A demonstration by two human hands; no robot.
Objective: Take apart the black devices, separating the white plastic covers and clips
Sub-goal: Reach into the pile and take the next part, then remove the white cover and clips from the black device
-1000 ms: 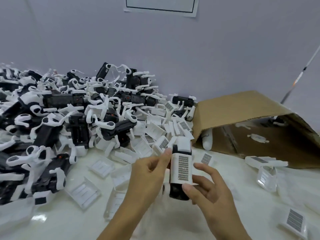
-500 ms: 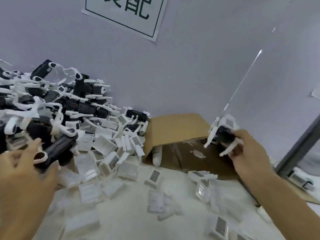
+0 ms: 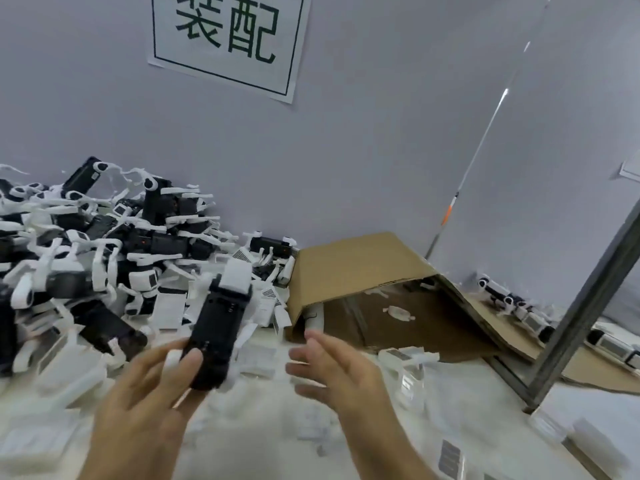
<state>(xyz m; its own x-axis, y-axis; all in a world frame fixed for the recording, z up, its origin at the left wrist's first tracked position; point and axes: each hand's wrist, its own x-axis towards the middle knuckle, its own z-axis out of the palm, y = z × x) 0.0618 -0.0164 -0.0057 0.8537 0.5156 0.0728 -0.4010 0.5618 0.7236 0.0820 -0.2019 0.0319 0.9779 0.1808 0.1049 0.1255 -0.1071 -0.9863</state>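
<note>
My left hand grips the lower end of a long black device that points up and away, a white cover still on its far end. My right hand hovers just to the right of the device, fingers spread and holding nothing, blurred by motion. A big heap of black devices with white clips fills the left side of the white table. Loose white covers lie at the foot of the heap.
A brown cardboard box lies on its side at centre right, with a white clip inside. More covers lie scattered before it. A grey metal post stands at right, with stripped devices behind. The wall carries a paper sign.
My right hand let go of the stripped device it carried toward the box and came back to the middle, empty. My left hand picked a fresh black device from the heap.
</note>
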